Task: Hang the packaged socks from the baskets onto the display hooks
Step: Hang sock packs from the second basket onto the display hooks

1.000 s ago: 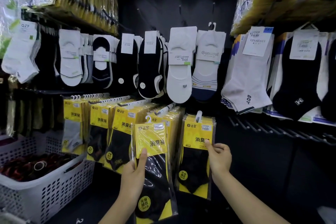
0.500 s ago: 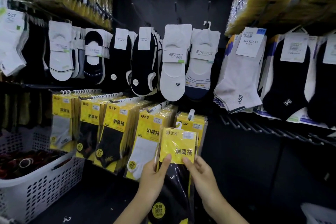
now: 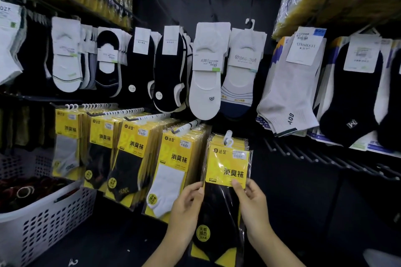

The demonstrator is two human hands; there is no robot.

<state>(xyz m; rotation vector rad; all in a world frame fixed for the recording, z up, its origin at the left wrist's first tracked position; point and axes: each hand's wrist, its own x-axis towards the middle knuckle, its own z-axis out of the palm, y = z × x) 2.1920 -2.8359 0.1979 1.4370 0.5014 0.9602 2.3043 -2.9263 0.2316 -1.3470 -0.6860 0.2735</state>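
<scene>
A yellow-and-black sock packet (image 3: 226, 165) in clear wrap is held up at the rightmost hook (image 3: 228, 136) of the lower row, its white hanger loop at the hook's tip. My left hand (image 3: 186, 206) grips the packet's left edge. My right hand (image 3: 251, 199) pinches its right side, thumb on the yellow card. More yellow packets (image 3: 173, 158) hang on the hooks to the left.
A white perforated basket (image 3: 43, 217) with dark items stands at the lower left. Loose white and black socks (image 3: 206, 71) hang in the row above. Bare black hooks (image 3: 303, 154) stick out at the right under grey and black socks (image 3: 288, 93).
Both hands have raised the packet up and right to the rightmost hook; its loop is now at the hook's tip. One second ago the right hand touched the packets hanging there.
</scene>
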